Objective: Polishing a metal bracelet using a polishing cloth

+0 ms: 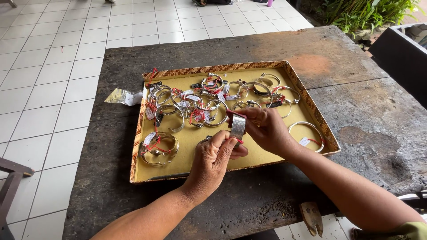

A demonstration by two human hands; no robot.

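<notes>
Now, cuff: wide silver cuff bracelet [237, 126] upright between both hands, above tray [275, 66].
Left hand [213, 158]: grip pinching cuff's lower edge.
Right hand [267, 129]: grip clasping its top, equally near.

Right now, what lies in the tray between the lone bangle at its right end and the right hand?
In the head view, only bare yellow tray lining separates the lone bangle from the right hand.
</notes>
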